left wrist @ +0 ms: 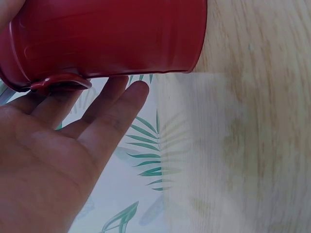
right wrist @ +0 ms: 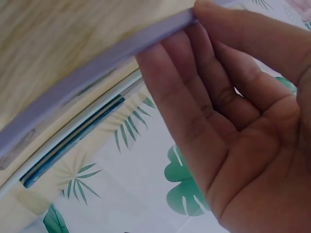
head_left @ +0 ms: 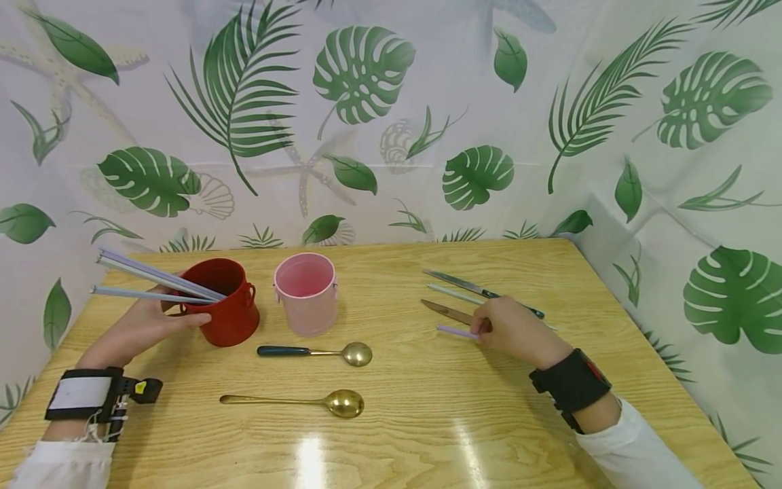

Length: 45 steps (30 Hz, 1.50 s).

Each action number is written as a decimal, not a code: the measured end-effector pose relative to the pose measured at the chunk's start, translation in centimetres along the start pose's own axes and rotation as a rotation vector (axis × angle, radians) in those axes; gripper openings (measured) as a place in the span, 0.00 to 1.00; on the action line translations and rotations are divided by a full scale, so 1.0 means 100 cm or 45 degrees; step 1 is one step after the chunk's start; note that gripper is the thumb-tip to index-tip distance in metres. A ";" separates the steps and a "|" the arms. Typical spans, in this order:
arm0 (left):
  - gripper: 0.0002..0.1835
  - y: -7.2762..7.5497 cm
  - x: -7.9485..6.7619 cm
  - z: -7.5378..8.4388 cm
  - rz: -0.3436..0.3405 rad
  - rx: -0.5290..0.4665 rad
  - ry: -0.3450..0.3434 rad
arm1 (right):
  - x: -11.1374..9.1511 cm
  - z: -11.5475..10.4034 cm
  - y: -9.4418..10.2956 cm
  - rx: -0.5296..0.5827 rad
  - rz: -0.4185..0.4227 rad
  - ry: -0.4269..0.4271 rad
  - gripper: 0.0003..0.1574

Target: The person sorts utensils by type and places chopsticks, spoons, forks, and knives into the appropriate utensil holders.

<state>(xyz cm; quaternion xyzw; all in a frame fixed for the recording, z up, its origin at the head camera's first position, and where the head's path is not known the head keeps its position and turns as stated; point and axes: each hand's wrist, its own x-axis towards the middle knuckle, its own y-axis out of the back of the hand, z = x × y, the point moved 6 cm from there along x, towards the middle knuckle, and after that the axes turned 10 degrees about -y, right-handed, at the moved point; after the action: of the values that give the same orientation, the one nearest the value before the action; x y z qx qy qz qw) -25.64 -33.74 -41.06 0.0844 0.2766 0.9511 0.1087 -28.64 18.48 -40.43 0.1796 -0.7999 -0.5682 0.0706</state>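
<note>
My left hand [head_left: 143,322] grips the small red bucket [head_left: 232,322] at its left side, with the thumb near the rim and the other fingers behind it. Several pale straws [head_left: 165,277] lean out of the bucket to the left. On the right, my right hand [head_left: 513,329] pinches a purple straw [right wrist: 97,80] between thumb and fingertips, low over the table. Just beyond it lie a brownish-bladed knife [head_left: 447,312], partly hidden by the hand, a pale green straw [head_left: 452,293] and a knife with a dark green handle [head_left: 455,280].
A pink bucket [head_left: 310,316] stands right of the red one. In front of it lie a spoon with a dark handle [head_left: 283,351] and a longer gold spoon [head_left: 345,403]. The wooden table [head_left: 397,448] ends at a leaf-print cloth [head_left: 415,204] behind.
</note>
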 end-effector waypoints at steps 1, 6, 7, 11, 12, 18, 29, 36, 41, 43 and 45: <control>0.46 0.000 0.000 0.000 -0.002 0.000 0.001 | -0.001 -0.001 0.001 0.000 0.001 0.003 0.06; 0.46 0.000 0.000 0.001 -0.004 0.000 0.000 | -0.002 -0.009 0.009 0.019 0.007 0.019 0.06; 0.46 0.000 0.000 0.001 -0.006 0.002 0.000 | -0.002 -0.011 0.010 0.024 0.007 0.024 0.06; 0.45 -0.001 0.001 0.001 -0.003 0.001 -0.006 | 0.000 -0.015 0.014 0.015 0.010 0.021 0.06; 0.45 -0.001 0.001 0.001 0.001 0.001 -0.002 | 0.000 -0.016 0.015 0.010 0.013 0.018 0.06; 0.46 0.000 0.001 0.002 0.002 0.005 -0.003 | 0.000 -0.022 0.023 0.009 0.041 0.020 0.06; 0.45 -0.001 -0.001 0.000 -0.001 0.026 -0.020 | 0.001 -0.047 0.041 0.043 0.117 0.049 0.04; 0.47 -0.001 -0.002 0.000 0.000 0.028 0.004 | 0.004 -0.071 0.055 0.084 0.209 0.125 0.05; 0.46 -0.001 -0.001 0.000 0.001 0.026 0.001 | 0.006 -0.091 0.068 0.133 0.255 0.161 0.04; 0.46 -0.001 -0.001 0.000 0.002 0.020 -0.008 | 0.007 -0.099 0.074 0.176 0.276 0.184 0.05; 0.46 -0.001 0.000 -0.001 0.000 0.022 -0.010 | 0.007 -0.109 0.080 0.218 0.301 0.223 0.06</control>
<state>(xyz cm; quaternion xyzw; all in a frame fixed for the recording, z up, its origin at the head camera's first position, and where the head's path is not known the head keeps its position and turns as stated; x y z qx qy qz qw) -25.60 -33.70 -41.18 0.0890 0.2843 0.9484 0.1091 -27.50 10.92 -29.30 0.1384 -0.8518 -0.4678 0.1907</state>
